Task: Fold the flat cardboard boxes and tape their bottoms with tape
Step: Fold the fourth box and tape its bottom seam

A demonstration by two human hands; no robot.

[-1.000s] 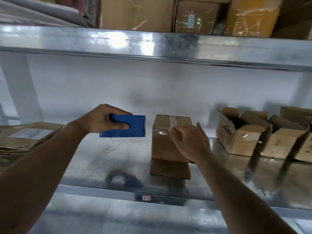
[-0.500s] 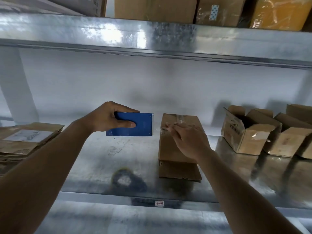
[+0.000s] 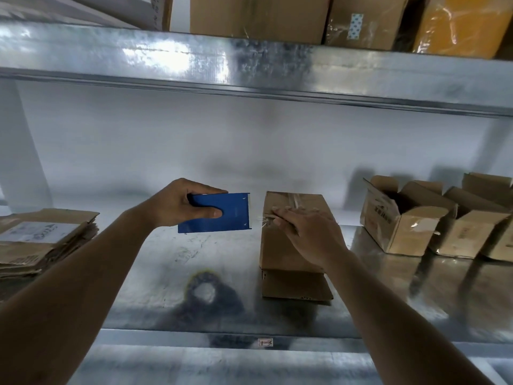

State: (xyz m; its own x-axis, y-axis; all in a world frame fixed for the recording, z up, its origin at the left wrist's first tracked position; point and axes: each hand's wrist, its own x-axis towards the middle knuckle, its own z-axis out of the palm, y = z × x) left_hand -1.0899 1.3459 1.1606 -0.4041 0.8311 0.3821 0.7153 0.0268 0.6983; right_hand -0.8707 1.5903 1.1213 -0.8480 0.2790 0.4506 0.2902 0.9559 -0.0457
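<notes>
The right hand (image 3: 308, 232) lies with straight fingers pressing the tape on the upturned box (image 3: 288, 237), which stands on the metal shelf (image 3: 166, 262). The left hand (image 3: 180, 202) grips the blue tape dispenser (image 3: 219, 213) just beside it, arm stretched forward. If the pressing is uneven, the tape may wrinkle or lift at the edge.

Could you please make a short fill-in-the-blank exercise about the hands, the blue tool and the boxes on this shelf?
1. The left hand grips a tape dispenser whose colour is ____.
2. The right hand presses on the ____ of the upside-down box.
3. The flat cardboard stack lies to the ____ of both hands.

Missing words: blue; top; left
</notes>
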